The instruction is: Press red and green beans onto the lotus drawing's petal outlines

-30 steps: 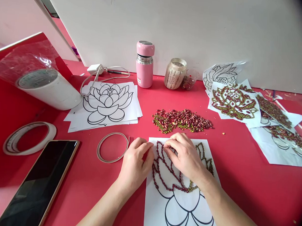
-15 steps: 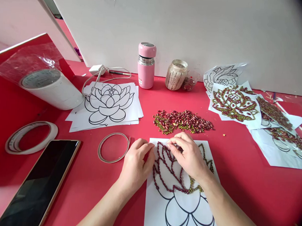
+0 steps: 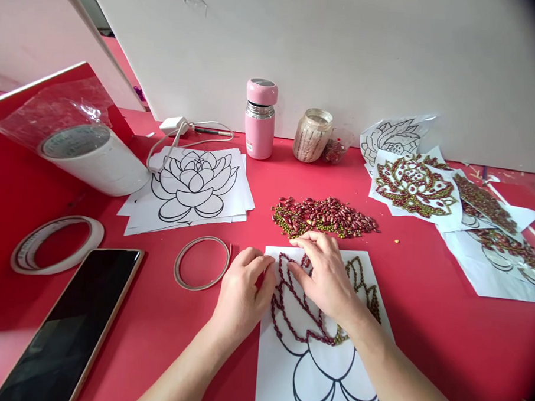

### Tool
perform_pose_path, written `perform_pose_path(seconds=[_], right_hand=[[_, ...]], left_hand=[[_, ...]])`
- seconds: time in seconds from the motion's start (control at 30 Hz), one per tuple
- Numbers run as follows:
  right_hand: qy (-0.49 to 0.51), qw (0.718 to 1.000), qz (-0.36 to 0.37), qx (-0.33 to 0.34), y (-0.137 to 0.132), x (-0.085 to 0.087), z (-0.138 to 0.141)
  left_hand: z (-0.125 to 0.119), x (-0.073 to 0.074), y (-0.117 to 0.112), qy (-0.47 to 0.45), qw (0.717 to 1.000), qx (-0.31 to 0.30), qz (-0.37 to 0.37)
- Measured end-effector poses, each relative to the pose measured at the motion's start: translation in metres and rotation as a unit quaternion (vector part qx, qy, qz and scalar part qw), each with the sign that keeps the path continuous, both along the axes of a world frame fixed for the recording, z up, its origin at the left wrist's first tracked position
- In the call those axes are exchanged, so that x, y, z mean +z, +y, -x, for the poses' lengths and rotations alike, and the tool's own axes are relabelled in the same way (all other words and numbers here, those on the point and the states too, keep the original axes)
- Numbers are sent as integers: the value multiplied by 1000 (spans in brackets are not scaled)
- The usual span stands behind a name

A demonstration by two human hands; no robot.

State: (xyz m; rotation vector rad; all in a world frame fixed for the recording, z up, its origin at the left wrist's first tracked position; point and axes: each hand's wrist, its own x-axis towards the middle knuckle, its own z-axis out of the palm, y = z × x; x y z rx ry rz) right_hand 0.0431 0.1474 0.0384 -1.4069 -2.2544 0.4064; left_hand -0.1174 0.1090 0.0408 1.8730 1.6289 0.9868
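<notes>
A lotus drawing on white paper (image 3: 282,372) lies before me, its upper petal outlines edged with red beans (image 3: 288,327) and green beans (image 3: 357,274). At the sheet's upper left edge is my left hand (image 3: 246,288), thumb and forefinger pinched together; whatever is between the tips is too small to make out. My right hand (image 3: 326,277) hovers over the upper petals with thumb and forefinger apart, holding nothing I can see. Its fingertips are close to the near side of a mixed pile of red and green beans (image 3: 329,218). Part of the bean outline is hidden beneath it.
Left are a phone (image 3: 67,328), tape rolls (image 3: 57,244), a coiled strip (image 3: 201,262) and stacked lotus prints (image 3: 197,185). Behind stand a pink flask (image 3: 259,123) and a glass jar (image 3: 313,136). Bean-covered lotus sheets (image 3: 414,183) lie at right.
My right hand has shifted slightly left and up towards the bean pile, its thumb and forefinger spreading apart. More of the green bean outline shows. My left hand has stayed put.
</notes>
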Motion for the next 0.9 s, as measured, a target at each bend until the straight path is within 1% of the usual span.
perform_pose_path(seconds=[0.23, 0.37, 0.43, 0.5, 0.6, 0.67, 0.9], right_hand=[[9, 1000, 2, 0, 0, 0, 1], [55, 998, -24, -6, 4, 1, -8], [86, 995, -43, -29, 7, 1, -15], [113, 990, -59, -56, 10, 1, -23], [142, 982, -83, -93, 15, 0, -35], [150, 977, -92, -117, 18, -1, -43], [158, 968, -97, -172, 26, -4, -65]], left_hand=[[0, 0, 0, -1, 1000, -2, -5], [1, 0, -1, 12, 1000, -7, -7], [1, -1, -1, 41, 999, -15, -21], [1, -2, -1, 97, 994, -36, -41], [-1, -1, -2, 194, 976, -78, -54], [-2, 0, -2, 237, 965, -96, -52], [-5, 1, -4, 304, 944, -111, -65]])
